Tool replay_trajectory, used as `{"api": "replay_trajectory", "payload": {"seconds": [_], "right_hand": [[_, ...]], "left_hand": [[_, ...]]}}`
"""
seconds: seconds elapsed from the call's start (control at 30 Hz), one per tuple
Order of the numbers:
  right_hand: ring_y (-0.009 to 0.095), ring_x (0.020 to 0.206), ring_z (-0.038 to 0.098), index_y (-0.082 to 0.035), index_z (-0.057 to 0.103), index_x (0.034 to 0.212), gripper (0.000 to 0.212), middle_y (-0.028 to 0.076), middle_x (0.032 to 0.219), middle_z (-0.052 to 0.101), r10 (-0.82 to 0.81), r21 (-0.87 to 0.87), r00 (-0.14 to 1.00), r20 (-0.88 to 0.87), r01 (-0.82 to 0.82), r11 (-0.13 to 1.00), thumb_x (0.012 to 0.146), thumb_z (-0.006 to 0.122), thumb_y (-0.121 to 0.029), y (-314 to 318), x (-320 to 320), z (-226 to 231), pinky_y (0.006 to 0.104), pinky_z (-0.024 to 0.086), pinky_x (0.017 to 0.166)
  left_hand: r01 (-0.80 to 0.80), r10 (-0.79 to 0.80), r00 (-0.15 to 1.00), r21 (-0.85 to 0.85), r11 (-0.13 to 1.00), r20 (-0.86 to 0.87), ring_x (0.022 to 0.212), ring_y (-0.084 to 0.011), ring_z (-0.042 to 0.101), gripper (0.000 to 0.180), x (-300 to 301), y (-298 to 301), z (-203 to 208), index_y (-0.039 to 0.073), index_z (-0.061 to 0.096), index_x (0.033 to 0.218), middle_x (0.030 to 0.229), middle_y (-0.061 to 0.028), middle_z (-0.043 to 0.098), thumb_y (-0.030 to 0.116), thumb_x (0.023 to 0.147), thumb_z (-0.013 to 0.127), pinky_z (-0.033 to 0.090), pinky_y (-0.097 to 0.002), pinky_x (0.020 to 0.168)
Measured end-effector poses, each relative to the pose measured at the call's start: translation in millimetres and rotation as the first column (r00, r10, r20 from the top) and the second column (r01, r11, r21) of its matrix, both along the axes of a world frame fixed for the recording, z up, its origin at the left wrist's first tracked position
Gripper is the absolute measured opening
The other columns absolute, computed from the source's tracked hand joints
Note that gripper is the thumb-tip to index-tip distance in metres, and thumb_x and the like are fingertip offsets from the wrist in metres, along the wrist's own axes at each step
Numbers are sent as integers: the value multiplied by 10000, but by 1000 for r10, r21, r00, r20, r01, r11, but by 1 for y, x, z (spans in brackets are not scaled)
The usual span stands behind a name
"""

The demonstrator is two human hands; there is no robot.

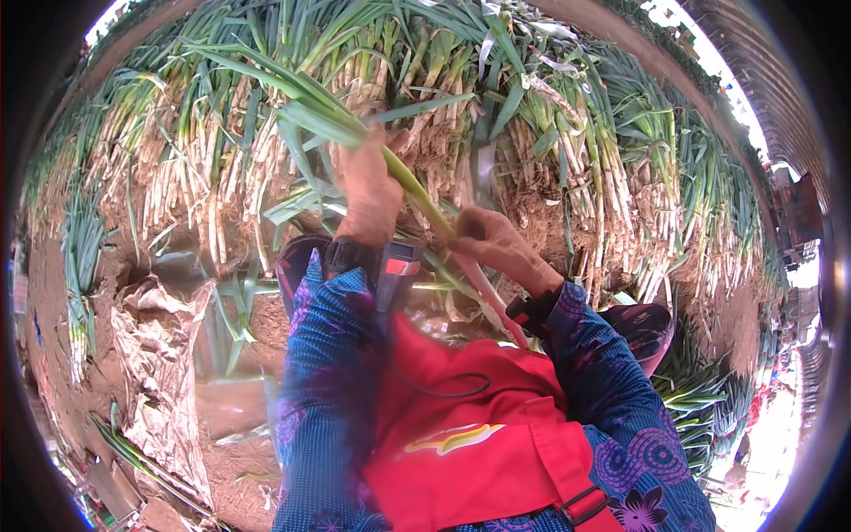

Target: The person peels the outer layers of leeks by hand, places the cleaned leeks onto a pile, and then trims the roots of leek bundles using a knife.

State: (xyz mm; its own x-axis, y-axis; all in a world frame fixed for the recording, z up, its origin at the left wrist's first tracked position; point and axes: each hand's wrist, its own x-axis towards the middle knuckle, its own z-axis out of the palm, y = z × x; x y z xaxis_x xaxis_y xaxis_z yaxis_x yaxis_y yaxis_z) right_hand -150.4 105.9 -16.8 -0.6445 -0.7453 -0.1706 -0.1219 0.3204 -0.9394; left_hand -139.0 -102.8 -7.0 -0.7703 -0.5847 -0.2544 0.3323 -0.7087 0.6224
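Observation:
A long green onion (413, 188) slants across in front of me, its green leaves toward the upper left and its pale lower end down by my red apron (470, 417). My left hand (368, 191) is closed around it just below the leaves. Lower on the stalk, my right hand (498, 244) pinches it between thumb and fingers. The tip of the lower end is hard to make out against the apron. Loose green leaves (297, 204) hang or lie beside my left hand.
A thick row of green onions (612, 177), roots toward me, curves across the ground ahead and to both sides. Left of me are a crumpled tan sheet (160, 355), a small bunch of green onions (81, 266) and bare soil. More green onions (696, 399) lie at my right.

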Motion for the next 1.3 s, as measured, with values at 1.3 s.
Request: {"api": "replay_trajectory", "payload": {"seconds": [1.3], "right_hand": [[162,907,596,-104,591,1091,219,57,985,629,-843,-167,537,-2,831,530,884,570,-173,258,-68,-21,279,499,750]], "left_hand": [[-216,224,974,-153,964,39,741,-152,488,160,45,-80,2,87,412,974,819,-37,452,209,918,498,452,-311,762]]}}
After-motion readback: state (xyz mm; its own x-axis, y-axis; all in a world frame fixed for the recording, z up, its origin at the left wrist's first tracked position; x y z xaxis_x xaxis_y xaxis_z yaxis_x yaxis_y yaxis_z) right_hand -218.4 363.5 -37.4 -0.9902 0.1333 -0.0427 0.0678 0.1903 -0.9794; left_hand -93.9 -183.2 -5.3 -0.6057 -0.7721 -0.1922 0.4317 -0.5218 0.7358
